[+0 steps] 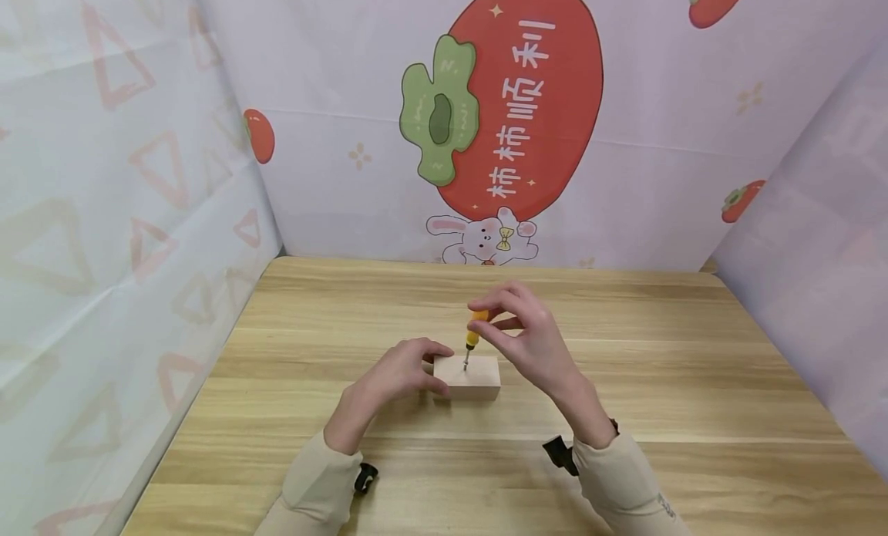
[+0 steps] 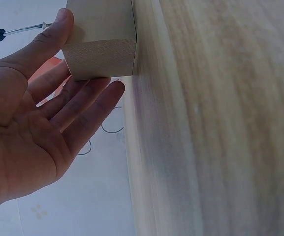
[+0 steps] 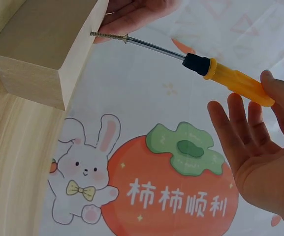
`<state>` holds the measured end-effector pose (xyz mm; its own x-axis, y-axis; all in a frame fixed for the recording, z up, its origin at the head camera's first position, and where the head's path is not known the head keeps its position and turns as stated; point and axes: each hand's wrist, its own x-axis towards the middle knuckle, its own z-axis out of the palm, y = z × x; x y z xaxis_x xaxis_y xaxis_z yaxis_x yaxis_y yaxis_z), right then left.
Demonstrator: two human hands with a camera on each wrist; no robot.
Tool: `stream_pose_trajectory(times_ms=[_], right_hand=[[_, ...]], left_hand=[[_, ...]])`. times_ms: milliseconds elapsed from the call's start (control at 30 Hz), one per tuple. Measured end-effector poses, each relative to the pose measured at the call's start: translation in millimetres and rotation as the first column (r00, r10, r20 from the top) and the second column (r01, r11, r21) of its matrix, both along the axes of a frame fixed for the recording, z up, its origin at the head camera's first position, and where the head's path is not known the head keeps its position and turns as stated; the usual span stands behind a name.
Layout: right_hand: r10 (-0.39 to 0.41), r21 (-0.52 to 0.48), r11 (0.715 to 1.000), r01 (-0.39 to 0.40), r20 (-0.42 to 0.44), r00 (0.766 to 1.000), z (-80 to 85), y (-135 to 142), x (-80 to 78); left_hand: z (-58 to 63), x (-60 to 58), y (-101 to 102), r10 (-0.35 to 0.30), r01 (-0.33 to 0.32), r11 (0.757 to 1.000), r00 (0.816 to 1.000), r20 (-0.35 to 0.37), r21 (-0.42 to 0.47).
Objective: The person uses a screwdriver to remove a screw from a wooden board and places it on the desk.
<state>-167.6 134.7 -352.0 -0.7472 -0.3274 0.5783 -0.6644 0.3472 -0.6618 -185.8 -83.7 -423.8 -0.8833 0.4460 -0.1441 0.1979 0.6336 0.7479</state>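
Observation:
A pale wooden block (image 1: 479,375) lies on the table, its long side running left to right. My left hand (image 1: 398,372) grips its left end, thumb on the near side and fingers on the far side. Out of the block's top face stands a screw (image 3: 110,36), most of its thread showing and its tip at the wood. The tip of a screwdriver (image 3: 237,82) with a yellow handle and black collar meets the screw head, nearly in line with it. My right hand (image 1: 534,339) pinches the end of that handle between thumb and fingers, above the block.
The wood-grain table (image 1: 659,412) stretches out around the block. Behind it hangs a printed cloth (image 1: 333,189) with a large persimmon and a rabbit; further cloth walls stand at the left and right. Black straps and mounts sit at both wrists.

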Motion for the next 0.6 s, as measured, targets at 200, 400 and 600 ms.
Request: stream_pose_trajectory(times_ms=[200, 400, 600], right_hand=[[-0.013, 0.030, 0.999, 0.014, -0.036, 0.999, 4.5, -2.2, 2.3], [0.016, 0.056, 0.998, -0.015, -0.021, 1.000, 7.2, -5.2, 3.7], [-0.027, 0.022, 0.999, 0.028, -0.018, 0.999, 1.0, -6.8, 1.3]], left_hand=[[0.6, 0.6, -0.5, 0.004, -0.004, 1.000, 1.000, 0.003, 0.005], [0.2, 0.2, -1.2, 0.005, -0.005, 1.000, 1.000, 0.007, 0.009], [0.3, 0.4, -1.2, 0.001, -0.001, 1.000, 1.000, 0.006, 0.012]])
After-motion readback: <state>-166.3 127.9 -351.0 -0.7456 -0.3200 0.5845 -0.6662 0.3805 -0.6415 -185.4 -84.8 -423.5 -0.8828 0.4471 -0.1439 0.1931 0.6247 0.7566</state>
